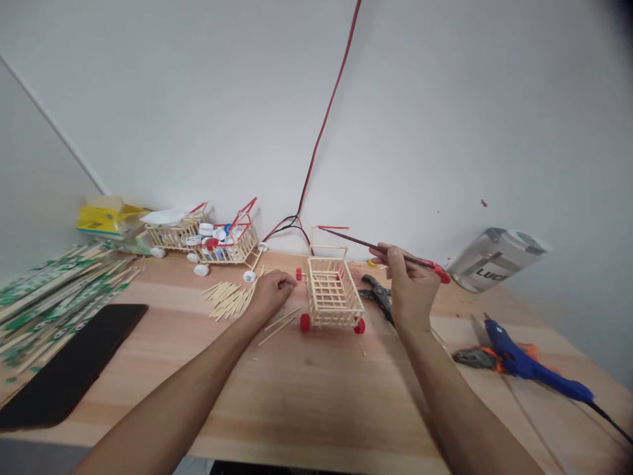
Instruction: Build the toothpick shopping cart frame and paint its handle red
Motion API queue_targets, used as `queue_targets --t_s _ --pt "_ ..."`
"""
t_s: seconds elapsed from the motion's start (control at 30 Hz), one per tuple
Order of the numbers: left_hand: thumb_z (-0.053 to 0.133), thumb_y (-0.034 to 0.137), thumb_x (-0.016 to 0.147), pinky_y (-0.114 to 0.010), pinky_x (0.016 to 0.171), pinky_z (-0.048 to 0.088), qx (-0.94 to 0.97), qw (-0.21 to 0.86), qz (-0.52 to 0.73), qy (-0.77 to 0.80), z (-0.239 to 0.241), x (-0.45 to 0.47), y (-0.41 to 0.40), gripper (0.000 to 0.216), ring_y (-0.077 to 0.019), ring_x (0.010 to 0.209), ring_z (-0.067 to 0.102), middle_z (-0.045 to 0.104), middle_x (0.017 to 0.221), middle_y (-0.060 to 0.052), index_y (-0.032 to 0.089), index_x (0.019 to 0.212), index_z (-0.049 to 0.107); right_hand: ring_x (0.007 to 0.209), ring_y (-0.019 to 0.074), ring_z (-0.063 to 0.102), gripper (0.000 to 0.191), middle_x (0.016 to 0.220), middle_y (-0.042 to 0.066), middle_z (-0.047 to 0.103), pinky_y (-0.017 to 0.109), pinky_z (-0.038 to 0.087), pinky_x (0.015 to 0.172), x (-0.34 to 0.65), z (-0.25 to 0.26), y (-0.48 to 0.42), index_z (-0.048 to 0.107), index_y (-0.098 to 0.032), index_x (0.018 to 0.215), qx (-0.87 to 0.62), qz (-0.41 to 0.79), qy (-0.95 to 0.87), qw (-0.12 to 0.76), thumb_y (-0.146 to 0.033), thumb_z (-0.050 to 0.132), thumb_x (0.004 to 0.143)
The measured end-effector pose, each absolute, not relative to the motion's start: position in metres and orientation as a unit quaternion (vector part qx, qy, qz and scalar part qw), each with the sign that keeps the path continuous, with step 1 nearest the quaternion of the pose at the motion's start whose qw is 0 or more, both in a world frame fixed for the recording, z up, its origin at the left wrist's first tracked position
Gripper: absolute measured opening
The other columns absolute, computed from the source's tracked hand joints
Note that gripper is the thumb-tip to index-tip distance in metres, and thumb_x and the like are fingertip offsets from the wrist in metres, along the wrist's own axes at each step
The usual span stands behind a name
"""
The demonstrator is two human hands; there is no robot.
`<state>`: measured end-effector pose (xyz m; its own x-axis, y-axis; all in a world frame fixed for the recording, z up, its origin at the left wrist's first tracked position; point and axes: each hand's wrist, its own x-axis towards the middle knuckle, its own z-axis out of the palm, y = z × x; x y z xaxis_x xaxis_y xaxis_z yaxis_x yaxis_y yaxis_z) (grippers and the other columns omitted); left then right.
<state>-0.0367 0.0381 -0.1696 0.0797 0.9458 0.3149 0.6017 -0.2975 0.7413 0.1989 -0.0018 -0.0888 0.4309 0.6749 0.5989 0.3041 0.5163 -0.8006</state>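
A small cart of wooden sticks (pixel 332 293) with red wheels stands on the wooden table (pixel 316 396). My right hand (pixel 410 284) is raised just right of it, closed on a thin dark stick with a red end (pixel 390 252) that points left over the cart's handle. My left hand (pixel 271 291) rests on the table left of the cart, its fingers curled near a heap of short sticks (pixel 228 297); whether it holds anything is hidden. Two loose sticks (pixel 279 324) lie in front of that hand.
Two more stick carts with bottle caps (pixel 217 241) stand at the back left. Packs of chopsticks (pixel 54 290) and a black slab (pixel 64 366) lie at left. Black pliers (pixel 378 293), a blue glue gun (pixel 529 359), a tilted metal can (pixel 494 257) and a red-black cable (pixel 321 132) are at right.
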Motion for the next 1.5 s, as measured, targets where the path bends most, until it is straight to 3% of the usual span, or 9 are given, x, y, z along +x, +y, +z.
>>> queue_targets --t_s 0.83,1.2,1.5 --pt "0.058 0.008 0.074 -0.025 0.070 0.045 0.704 0.215 0.385 0.556 -0.168 -0.038 0.038 0.017 -0.0164 0.078 0.064 0.072 0.082 -0.003 0.016 0.078 0.072 0.073 0.0184 0.072 0.030 0.089 0.011 0.076 0.029 0.054 0.066 0.234 -0.090 -0.015 0.075 -0.013 0.089 -0.475 0.123 -0.464 0.738 -0.040 0.061 0.086" --pt "0.057 0.006 0.073 -0.025 0.068 0.045 0.702 0.216 0.390 0.555 -0.168 -0.037 0.037 0.019 -0.0150 0.075 0.063 0.071 0.079 -0.002 0.016 0.078 0.072 0.068 0.0163 0.068 0.026 0.079 0.007 0.073 0.025 0.049 0.053 0.222 -0.048 -0.020 0.072 -0.016 0.089 -0.461 0.072 -0.560 0.684 -0.037 0.056 0.089" --pt "0.056 0.004 0.073 -0.025 0.072 0.044 0.709 0.209 0.382 0.555 -0.167 -0.037 0.036 0.021 -0.0155 0.077 0.062 0.071 0.080 -0.003 0.015 0.080 0.073 0.068 0.0139 0.067 0.024 0.082 0.005 0.073 0.028 0.056 0.066 0.204 -0.022 -0.004 0.073 -0.018 0.086 -0.434 0.040 -0.648 0.624 -0.031 0.053 0.091"
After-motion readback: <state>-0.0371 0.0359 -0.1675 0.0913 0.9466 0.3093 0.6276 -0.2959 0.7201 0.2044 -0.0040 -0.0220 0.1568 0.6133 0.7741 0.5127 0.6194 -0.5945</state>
